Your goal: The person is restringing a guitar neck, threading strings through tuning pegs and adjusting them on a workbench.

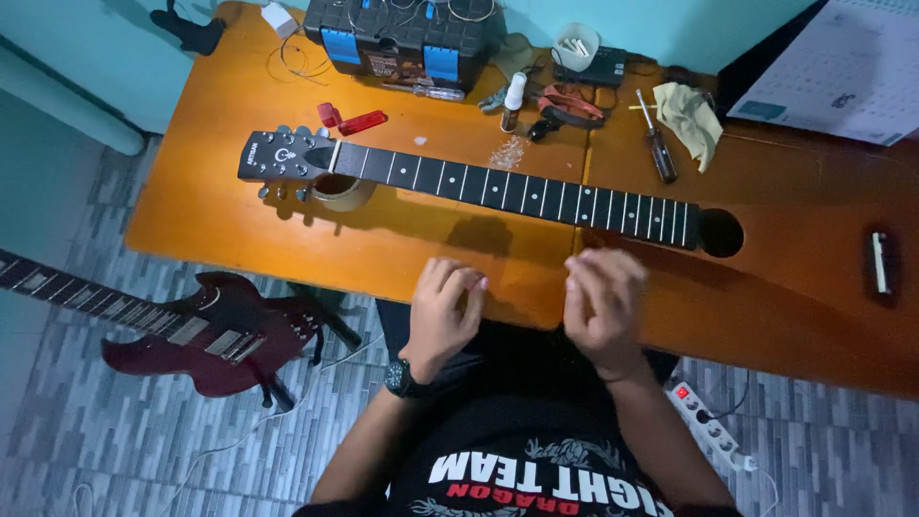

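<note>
An acoustic guitar lies flat on the orange table (239, 230) with no strings visible on it. Its black fretboard (507, 191) runs left to right, and the headstock (282, 155) rests on a roll of tape (340, 194). The soundhole (720, 233) and bridge (879, 263) are at the right. My left hand (445, 311), a watch on its wrist, hovers at the table's near edge with fingers loosely curled and nothing seen in it. My right hand (603, 304) is beside it, blurred by motion, fingers loosely bent, over the guitar body's near edge.
At the back stand a black toolbox (402, 38) with blue latches, a small bottle (514, 101), a screwdriver (657, 144), a yellow cloth (691, 115), a white cup (577, 46) and a red plastic piece (349, 120). A dark red electric guitar (206, 335) lies on the floor at left, a power strip (708, 431) at right.
</note>
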